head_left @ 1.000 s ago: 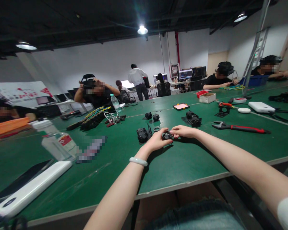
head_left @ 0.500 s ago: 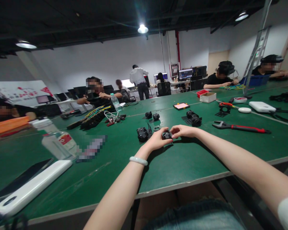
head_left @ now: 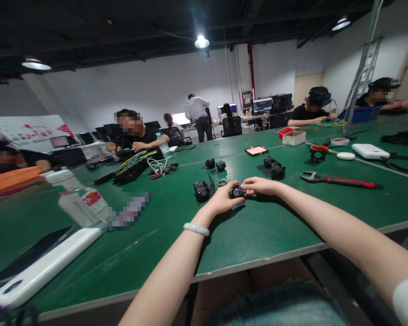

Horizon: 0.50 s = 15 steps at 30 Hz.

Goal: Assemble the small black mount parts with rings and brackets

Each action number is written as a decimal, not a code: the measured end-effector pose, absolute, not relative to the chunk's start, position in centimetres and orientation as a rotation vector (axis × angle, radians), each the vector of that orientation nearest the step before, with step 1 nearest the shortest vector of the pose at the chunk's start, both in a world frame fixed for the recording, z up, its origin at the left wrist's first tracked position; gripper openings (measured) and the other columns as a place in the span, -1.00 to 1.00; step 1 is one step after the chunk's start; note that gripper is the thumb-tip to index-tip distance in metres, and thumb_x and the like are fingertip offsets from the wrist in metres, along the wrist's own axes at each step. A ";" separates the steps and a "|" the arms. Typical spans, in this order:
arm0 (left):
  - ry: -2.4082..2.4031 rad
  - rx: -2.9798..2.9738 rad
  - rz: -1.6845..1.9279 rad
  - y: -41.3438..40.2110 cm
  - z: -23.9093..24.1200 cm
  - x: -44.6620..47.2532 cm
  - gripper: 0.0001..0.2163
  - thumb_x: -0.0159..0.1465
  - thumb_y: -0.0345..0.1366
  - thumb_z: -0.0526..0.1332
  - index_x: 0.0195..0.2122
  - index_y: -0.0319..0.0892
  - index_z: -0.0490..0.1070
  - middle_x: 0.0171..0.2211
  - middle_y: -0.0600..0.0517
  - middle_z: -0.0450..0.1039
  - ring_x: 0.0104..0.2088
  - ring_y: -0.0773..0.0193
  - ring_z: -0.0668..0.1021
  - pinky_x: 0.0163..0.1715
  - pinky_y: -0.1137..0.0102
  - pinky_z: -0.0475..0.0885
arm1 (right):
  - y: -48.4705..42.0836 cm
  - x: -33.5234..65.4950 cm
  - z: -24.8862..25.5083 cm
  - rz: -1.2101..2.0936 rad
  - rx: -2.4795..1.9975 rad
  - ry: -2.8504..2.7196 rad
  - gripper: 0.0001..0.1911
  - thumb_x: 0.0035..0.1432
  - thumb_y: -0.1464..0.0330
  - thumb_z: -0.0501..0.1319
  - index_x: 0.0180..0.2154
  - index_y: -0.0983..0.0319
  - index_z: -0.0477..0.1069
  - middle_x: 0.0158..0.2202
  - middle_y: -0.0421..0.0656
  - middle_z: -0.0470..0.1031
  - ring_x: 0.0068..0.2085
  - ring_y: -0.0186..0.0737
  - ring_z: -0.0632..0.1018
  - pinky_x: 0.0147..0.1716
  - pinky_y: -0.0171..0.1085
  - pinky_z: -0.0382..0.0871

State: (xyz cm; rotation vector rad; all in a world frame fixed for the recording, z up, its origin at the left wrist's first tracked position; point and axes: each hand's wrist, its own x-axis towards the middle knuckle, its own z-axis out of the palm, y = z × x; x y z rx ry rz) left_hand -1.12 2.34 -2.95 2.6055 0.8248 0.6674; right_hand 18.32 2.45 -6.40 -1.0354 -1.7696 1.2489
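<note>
Near the middle of the green table [head_left: 275,231], my left hand [head_left: 222,198] grips a small black camera-like part [head_left: 237,192] between thumb and fingers. My right hand [head_left: 257,185] is closed, its fingertips pinched at the part's right edge. Whatever lies between those fingertips is too small to make out. Just left of my left hand stands a larger black device [head_left: 202,191] with a lens-like front. A thin dark ring [head_left: 222,182] lies behind my left fingers. Beyond my right hand sits another black device [head_left: 274,168] on a dark plate.
To the right lie an adjustable wrench [head_left: 347,181] and a white box-shaped device [head_left: 371,151]. A plastic bottle [head_left: 81,203] and a long white device [head_left: 47,267] are at the left. Small black parts [head_left: 220,165] sit farther back. Other people [head_left: 136,129] work around the table.
My right fingertips have shifted slightly against the black part's right side. Across the table, a person has lowered their hands from the black object held near the face. My left hand stays put.
</note>
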 end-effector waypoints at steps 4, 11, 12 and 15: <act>0.816 2.592 0.634 2.1 -2.7 -1.0 -0.51 -0.01 -0.17 0.18 -0.05 -0.19 0.19 -0.20 -0.01 0.36 -0.26 0.21 0.44 -0.26 0.37 0.32 | 2.5 18.2 -6.4 1.264 -1.035 -1.740 -0.57 -0.06 0.09 0.10 -0.32 0.34 0.31 -0.49 -0.20 0.32 -0.49 -0.43 0.33 -0.48 -0.40 0.21; 0.817 2.593 0.641 2.1 -2.6 -0.9 -0.50 -0.03 -0.17 0.19 -0.05 -0.19 0.18 -0.16 -0.02 0.34 -0.23 0.20 0.43 -0.23 0.37 0.32 | 2.1 18.7 -6.0 1.186 -1.039 -1.889 -0.56 -0.19 0.22 0.25 -0.24 0.31 0.31 -0.29 -0.13 0.37 -0.31 -0.32 0.39 -0.31 -0.34 0.24; 0.823 2.588 0.641 2.1 -2.6 -0.9 -0.50 -0.03 -0.17 0.19 -0.05 -0.19 0.18 -0.15 -0.02 0.34 -0.22 0.19 0.43 -0.22 0.36 0.32 | 2.1 18.8 -6.0 1.173 -1.040 -1.903 -0.55 -0.21 0.25 0.27 -0.23 0.31 0.31 -0.28 -0.13 0.38 -0.30 -0.31 0.39 -0.29 -0.33 0.24; 0.841 2.564 0.642 2.0 -2.6 -0.9 -0.50 -0.03 -0.18 0.19 -0.05 -0.20 0.19 -0.13 -0.03 0.33 -0.20 0.17 0.42 -0.20 0.36 0.31 | 2.2 18.8 -6.0 1.161 -1.037 -1.915 -0.53 -0.24 0.29 0.28 -0.21 0.31 0.30 -0.27 -0.14 0.38 -0.29 -0.30 0.39 -0.26 -0.31 0.22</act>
